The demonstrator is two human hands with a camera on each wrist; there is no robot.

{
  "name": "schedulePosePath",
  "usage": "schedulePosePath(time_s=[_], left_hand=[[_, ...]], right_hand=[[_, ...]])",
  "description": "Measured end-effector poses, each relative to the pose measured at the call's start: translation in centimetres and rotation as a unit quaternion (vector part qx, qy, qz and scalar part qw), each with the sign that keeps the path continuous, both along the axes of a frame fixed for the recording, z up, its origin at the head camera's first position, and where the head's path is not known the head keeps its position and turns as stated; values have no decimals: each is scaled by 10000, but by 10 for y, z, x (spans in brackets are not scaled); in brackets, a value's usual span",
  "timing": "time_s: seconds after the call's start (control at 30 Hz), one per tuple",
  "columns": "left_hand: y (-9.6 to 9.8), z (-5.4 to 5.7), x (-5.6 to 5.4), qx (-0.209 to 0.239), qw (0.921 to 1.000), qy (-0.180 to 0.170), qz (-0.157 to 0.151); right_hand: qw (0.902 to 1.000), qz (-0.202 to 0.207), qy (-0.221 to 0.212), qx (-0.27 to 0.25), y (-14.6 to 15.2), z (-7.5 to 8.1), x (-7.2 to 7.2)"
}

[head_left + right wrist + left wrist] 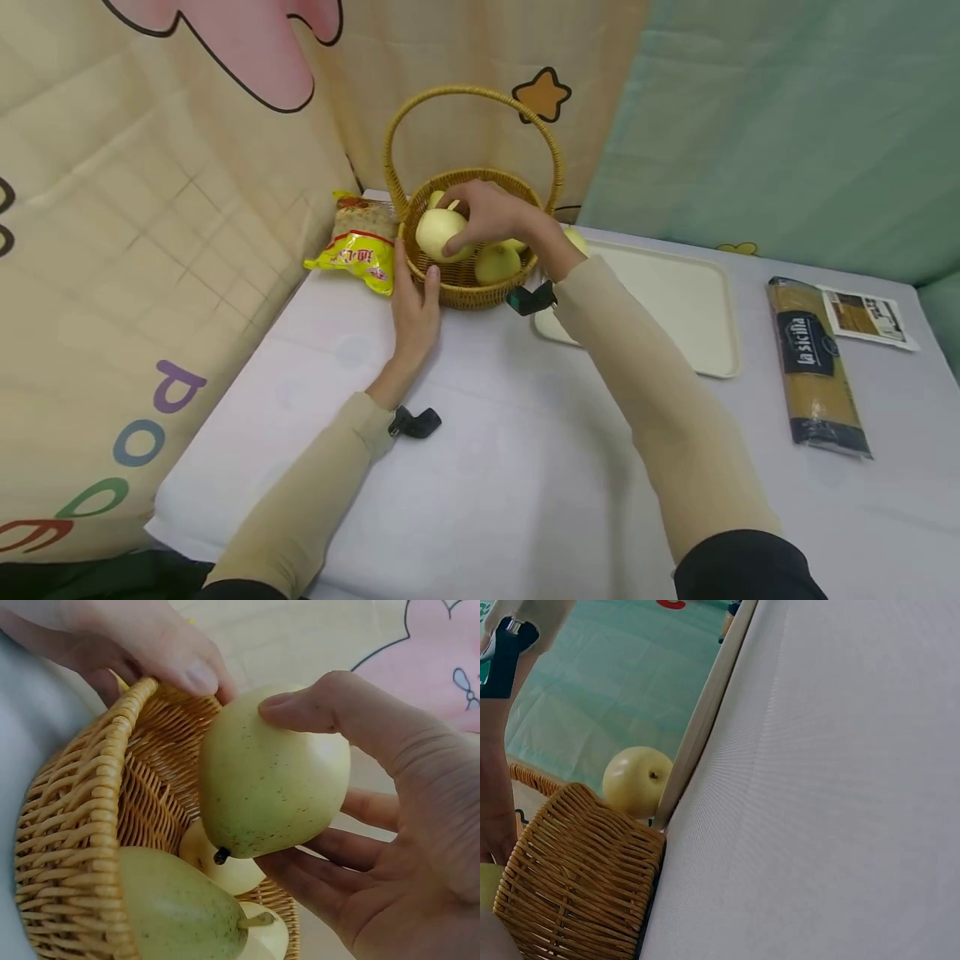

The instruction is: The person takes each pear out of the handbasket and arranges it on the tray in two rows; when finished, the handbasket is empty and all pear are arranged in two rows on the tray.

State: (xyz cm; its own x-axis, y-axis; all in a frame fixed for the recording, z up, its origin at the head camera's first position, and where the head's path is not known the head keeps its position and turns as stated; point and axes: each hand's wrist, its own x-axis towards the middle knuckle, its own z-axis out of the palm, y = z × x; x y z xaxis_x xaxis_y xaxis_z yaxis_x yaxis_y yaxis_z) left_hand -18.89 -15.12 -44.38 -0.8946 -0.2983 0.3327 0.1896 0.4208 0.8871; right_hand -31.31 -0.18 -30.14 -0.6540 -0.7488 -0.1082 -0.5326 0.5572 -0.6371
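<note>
My right hand (487, 212) grips a pale yellow-green pear (274, 780) over the wicker basket (465, 297), thumb on one side and fingers on the other. The pear's dark stem points down in the right wrist view. My left hand (416, 312) holds the basket at its front left rim, thumb at the rim and fingers along the outer wall. Inside the basket lie several more pears, one green pear (180, 907) nearest in the right wrist view. Just right of the basket, another pear (637, 782) shows beyond the wicker in the left wrist view.
A yellow snack bag (360, 242) leans at the basket's left. To the right lie a cream tray (667, 292), a long pasta packet (817, 367) and a small flat packet (866, 317). Curtains stand behind and left of the white table (450, 500); the basket's tall handle (472, 90) arches upward.
</note>
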Motion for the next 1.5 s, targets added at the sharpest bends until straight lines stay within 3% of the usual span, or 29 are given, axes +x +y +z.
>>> schedulePosePath(time_s=[0.17, 0.37, 0.67, 0.8, 1.0, 1.1, 1.4, 1.5], left_hand=[[-1, -1, -3, 32, 10000, 6, -58], [-2, -2, -4, 68, 9999, -63, -114], [-9, -2, -6, 89, 9999, 8, -145], [-13, -2, -5, 140, 9998, 6, -141], [-17, -3, -6, 158, 9997, 21, -167], [-18, -3, -6, 183, 9996, 5, -194], [-23, -3, -6, 121, 9997, 50, -205], [-23, -2, -6, 151, 9997, 25, -187]], right_hand=[[9979, -276, 183, -562, 16, 4, 13], [9886, -602, 231, -1361, 34, 6, 27], [9671, -1312, -169, -2173, 65, 8, 48], [9449, -1846, -433, -2669, 79, 5, 54], [8917, -2769, -953, -3451, 104, -4, 65], [8712, -3116, -1069, -3640, 118, -12, 69], [8255, -4215, -1101, -3589, 152, -42, 70], [8237, -4439, -1021, -3376, 160, -48, 67]])
